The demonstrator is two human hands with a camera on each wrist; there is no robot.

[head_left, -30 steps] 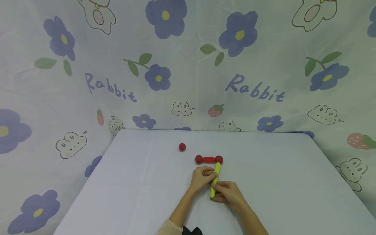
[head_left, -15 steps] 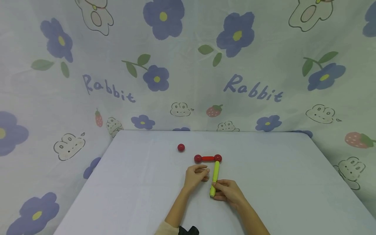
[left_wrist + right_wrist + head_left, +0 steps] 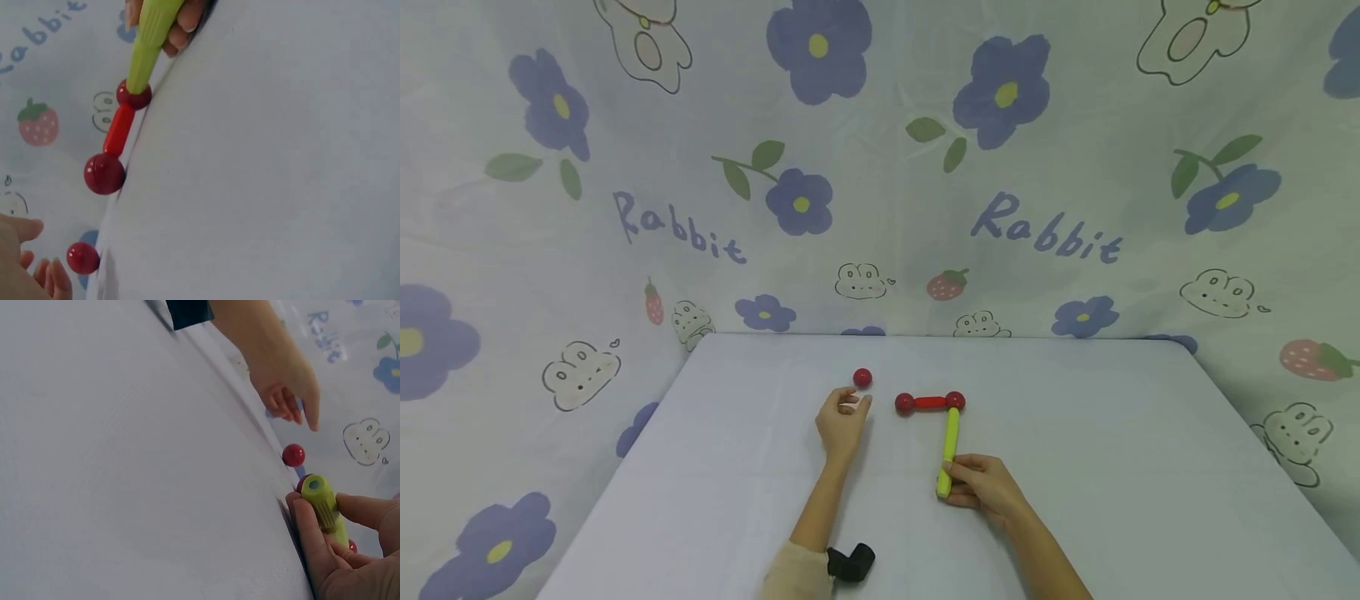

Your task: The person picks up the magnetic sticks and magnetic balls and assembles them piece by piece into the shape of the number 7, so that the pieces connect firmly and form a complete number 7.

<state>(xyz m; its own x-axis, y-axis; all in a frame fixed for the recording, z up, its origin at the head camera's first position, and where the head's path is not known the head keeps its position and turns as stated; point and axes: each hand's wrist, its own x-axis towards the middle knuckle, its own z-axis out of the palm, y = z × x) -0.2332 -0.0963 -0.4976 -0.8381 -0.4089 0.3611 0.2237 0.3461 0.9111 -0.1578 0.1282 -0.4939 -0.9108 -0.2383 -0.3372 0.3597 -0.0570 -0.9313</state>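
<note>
My right hand [image 3: 988, 485] pinches the near end of a yellow-green rod [image 3: 951, 433] between thumb and fingers. The rod's far end meets a red ball [image 3: 955, 402]. From that ball a short red rod [image 3: 930, 402] runs left to a second red ball [image 3: 905, 404], making an L-shaped piece. In the right wrist view, the yellow-green rod [image 3: 325, 503] shows a small hole in its end. My left hand [image 3: 842, 425] holds nothing; its thumb and fingers are apart, just short of a loose red ball [image 3: 862, 378]. The left wrist view shows these fingers [image 3: 60, 279] beside that ball [image 3: 83, 258].
The work lies on a white-covered table [image 3: 737, 467]. Behind it hangs a patterned cloth [image 3: 880, 208] with flowers, rabbits and lettering. A black strap mount [image 3: 852, 562] sits at the left wrist, by a beige sleeve [image 3: 797, 571].
My left hand has let go of the yellow-green rod and moved left and forward to the loose red ball. My right hand keeps its grip on the rod, almost in the same place.
</note>
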